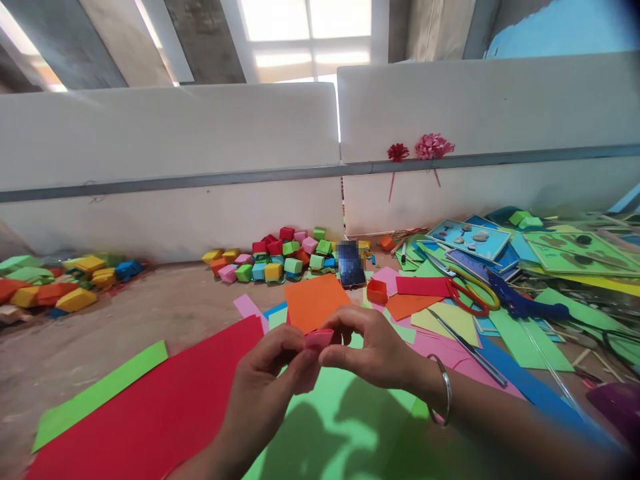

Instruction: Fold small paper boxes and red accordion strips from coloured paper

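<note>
A small folded pink paper piece (pixel 319 339) is pinched between both hands above a light green sheet (pixel 320 433). My left hand (pixel 267 373) holds its left side between thumb and fingers, and part of the pink paper hangs below the fingertips. My right hand (pixel 373 347), with a silver bangle at the wrist, grips the right end. Just beyond the fingers lies an orange paper square (pixel 315 300). A large red sheet (pixel 165 400) with a green strip (pixel 100 393) on its edge is at the left.
Colourful paper cubes (pixel 273 271) stand near the wall beside a phone (pixel 351 267). More paper blocks (pixel 75 300) lie far left. Red-handled scissors (pixel 467 300), a metallic pen-like tool (pixel 470 348), a blue glue gun (pixel 525 303) and paper scraps crowd the right.
</note>
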Demonstrator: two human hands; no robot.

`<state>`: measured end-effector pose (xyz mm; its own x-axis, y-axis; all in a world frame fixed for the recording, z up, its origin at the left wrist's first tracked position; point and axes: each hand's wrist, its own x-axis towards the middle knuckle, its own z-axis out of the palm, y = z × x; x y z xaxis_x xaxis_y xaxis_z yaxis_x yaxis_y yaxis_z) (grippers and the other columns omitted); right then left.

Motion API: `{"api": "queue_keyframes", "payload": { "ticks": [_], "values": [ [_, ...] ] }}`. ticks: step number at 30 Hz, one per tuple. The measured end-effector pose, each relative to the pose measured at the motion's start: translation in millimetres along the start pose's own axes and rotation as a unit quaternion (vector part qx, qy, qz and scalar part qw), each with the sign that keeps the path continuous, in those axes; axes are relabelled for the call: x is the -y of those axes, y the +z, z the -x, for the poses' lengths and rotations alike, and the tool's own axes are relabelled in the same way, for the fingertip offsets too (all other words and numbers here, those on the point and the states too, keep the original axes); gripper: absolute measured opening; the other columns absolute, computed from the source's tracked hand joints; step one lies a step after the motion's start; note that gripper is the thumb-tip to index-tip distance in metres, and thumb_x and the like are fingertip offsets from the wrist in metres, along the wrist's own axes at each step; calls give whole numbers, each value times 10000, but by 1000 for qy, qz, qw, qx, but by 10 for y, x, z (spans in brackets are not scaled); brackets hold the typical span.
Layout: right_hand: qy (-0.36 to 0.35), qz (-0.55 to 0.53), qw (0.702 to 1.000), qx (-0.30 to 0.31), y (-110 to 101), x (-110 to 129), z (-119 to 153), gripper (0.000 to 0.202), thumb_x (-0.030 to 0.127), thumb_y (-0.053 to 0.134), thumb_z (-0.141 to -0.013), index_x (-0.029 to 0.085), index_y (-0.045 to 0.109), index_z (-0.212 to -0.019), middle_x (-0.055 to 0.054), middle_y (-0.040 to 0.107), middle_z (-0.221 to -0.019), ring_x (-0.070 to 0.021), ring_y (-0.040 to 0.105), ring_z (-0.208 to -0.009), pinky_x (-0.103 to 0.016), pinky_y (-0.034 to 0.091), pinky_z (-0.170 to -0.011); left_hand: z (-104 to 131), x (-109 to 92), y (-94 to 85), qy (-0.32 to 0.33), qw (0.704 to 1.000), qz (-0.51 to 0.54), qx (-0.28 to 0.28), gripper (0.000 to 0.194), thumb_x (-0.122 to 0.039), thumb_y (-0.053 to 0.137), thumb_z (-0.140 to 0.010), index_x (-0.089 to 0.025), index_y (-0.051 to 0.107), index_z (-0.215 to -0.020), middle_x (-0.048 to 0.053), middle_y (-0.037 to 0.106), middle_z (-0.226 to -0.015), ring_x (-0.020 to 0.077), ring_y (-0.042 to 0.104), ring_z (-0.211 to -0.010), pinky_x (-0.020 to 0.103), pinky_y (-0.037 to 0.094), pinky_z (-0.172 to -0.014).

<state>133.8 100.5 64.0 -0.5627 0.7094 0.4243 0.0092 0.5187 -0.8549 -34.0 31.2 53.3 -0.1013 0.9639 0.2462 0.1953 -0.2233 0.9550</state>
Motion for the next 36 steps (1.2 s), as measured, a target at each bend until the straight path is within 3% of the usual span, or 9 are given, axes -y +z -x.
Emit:
{"api": "queue_keyframes", "payload": {
  "ticks": [3, 7, 11, 16, 20, 24, 29, 34, 36],
  "values": [
    [-23, -16, 999, -33, 33, -1, 17, 225, 329, 693, -828, 164, 664, -679, 11, 606, -635, -100, 515, -605, -221, 426, -597, -7, 22, -3, -11, 998, 62, -23, 285, -427, 735, -787, -186, 648, -661, -32, 551, -634, 103, 509, -529, 241, 433, -546],
    [-30, -5, 998, -46, 71, 3, 62, 287, 337, 684, -844, 165, 641, -617, 11, 583, -592, -98, 512, -572, -221, 409, -565, -15, 18, -9, -22, 999, 43, -5, 211, -409, 757, -768, -202, 719, -757, 11, 657, -721, 153, 621, -671, 254, 503, -632],
    [-31, 10, 999, -21, 87, 3, 76, 299, 290, 688, -833, 166, 607, -573, 22, 563, -560, -91, 494, -545, -217, 386, -539, -9, -12, -51, 52, 998, -17, -15, 127, -344, 735, -791, -225, 751, -752, 22, 692, -725, 173, 656, -696, 266, 533, -656],
    [-70, 43, 997, -13, 85, 9, 77, 203, 267, 615, -884, 173, 670, -714, -7, 634, -662, -110, 542, -619, -229, 426, -593, -6, -41, -53, 122, 990, -56, -42, 77, -246, 724, -795, -263, 781, -746, 12, 716, -707, 163, 662, -671, 249, 541, -622],
    [-51, 44, 997, -37, 87, 11, 104, 301, 249, 617, -857, 166, 601, -568, 12, 544, -561, -96, 483, -547, -223, 376, -530, -7, -42, -7, 142, 987, -63, -35, 85, -220, 737, -769, -276, 789, -732, 10, 732, -682, 160, 669, -644, 235, 540, -586],
    [-6, -28, 999, -27, 99, -1, 89, 254, 278, 629, -830, 168, 616, -602, 18, 557, -593, -96, 498, -570, -216, 388, -547, -17, -41, -8, 104, 993, -47, -26, 54, -256, 744, -760, -267, 788, -730, 12, 723, -677, 153, 656, -629, 222, 528, -558],
    [69, -65, 995, 8, 148, -48, 50, 197, 271, 596, -829, 165, 616, -665, 14, 588, -639, -100, 505, -607, -213, 405, -570, -51, -53, -38, 8, 997, -12, -75, 153, -351, 742, -755, -199, 738, -734, -13, 641, -635, 92, 515, -491, 193, 444, -455],
    [86, -42, 995, 27, 175, -81, 57, 271, 273, 578, -827, 157, 575, -582, 30, 505, -546, -88, 438, -562, -211, 357, -543, -102, -50, -40, -64, 998, -25, -5, 272, -433, 735, -745, -162, 715, -748, 21, 662, -693, 150, 606, -656, 231, 491, -581],
    [108, -35, 992, 47, 153, -82, 42, 258, 284, 569, -837, 156, 588, -613, 25, 532, -577, -89, 456, -580, -213, 365, -555, -133, -37, -37, -89, 996, -3, -12, 292, -444, 753, -717, -161, 687, -684, -8, 613, -615, 117, 556, -579, 201, 450, -518]
  ]
}}
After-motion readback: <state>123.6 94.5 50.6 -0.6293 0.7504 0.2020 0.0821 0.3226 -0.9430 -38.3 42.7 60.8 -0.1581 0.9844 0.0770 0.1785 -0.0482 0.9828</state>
